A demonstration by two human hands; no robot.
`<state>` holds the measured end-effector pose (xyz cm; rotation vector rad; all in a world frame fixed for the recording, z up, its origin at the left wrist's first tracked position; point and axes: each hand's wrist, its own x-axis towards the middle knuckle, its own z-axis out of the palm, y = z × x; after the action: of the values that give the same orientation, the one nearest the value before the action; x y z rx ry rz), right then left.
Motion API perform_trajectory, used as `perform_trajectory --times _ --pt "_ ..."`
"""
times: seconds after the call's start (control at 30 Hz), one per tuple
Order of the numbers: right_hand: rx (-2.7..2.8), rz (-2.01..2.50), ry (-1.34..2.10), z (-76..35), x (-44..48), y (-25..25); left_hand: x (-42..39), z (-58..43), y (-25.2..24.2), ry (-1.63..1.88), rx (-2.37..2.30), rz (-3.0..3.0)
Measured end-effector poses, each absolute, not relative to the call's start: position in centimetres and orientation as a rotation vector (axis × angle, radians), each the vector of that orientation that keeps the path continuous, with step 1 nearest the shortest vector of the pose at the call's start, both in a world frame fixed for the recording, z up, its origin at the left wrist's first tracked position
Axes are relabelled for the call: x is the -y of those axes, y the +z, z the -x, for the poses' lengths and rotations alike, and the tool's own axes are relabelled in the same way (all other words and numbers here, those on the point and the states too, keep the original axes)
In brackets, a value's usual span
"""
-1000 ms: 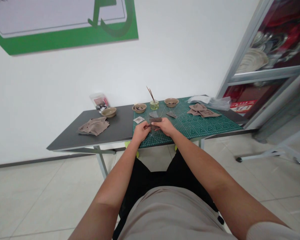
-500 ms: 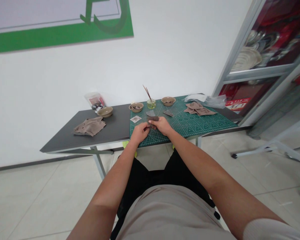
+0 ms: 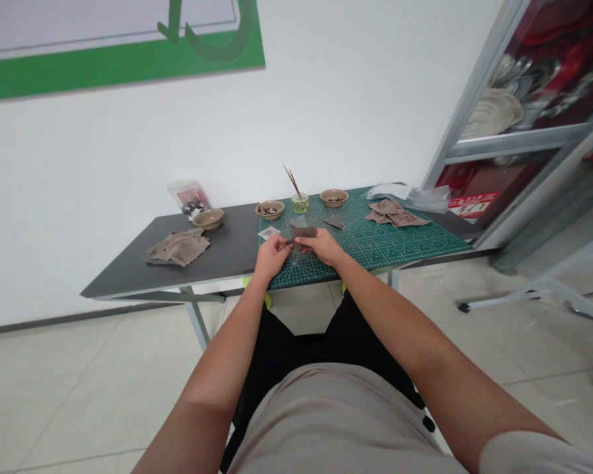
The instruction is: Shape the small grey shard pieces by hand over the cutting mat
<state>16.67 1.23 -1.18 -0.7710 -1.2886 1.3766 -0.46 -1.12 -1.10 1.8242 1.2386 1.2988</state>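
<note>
Over the front of the green cutting mat (image 3: pixel 385 240), my right hand (image 3: pixel 326 246) is closed on a flat dark brown piece (image 3: pixel 305 232), perhaps sandpaper. My left hand (image 3: pixel 271 255) is just left of it, thumb and fingers pinched on a small dark thing (image 3: pixel 290 241) whose kind I cannot make out. Behind the hands lie a grey flat piece (image 3: pixel 299 221) and a darker one (image 3: pixel 335 222). A small white square with a brownish patch (image 3: pixel 269 233) lies by my left fingers.
Brown bowls (image 3: pixel 270 210) (image 3: pixel 334 197) hold small dark pieces; another bowl (image 3: pixel 208 219) stands left beside a clear container (image 3: pixel 189 199). A glass jar (image 3: pixel 300 203) holds thin sticks. Crumpled cloths (image 3: pixel 178 247) (image 3: pixel 394 214) lie at both sides, with plastic bags (image 3: pixel 410 195) behind the right one.
My left hand has drawn slightly left, away from the brown piece, with the small dark thing in its fingers. My right hand keeps its hold, and more of the brown piece shows.
</note>
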Motion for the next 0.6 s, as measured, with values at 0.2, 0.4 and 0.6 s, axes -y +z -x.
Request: perform_trajectory --times 0.2,0.4,0.6 --pt "1.270 0.760 1.420 -16.72 -0.99 -0.92 1.00 0.40 -1.23 1.302 -1.216 -1.793" --pt "1.315 0.796 1.408 -16.73 -0.96 -0.85 1.22 0.33 -1.08 1.288 -1.215 -1.829" --pt "1.381 0.836 1.359 -16.83 -1.16 -0.98 1.36 0.28 -1.06 1.246 -1.272 -1.884"
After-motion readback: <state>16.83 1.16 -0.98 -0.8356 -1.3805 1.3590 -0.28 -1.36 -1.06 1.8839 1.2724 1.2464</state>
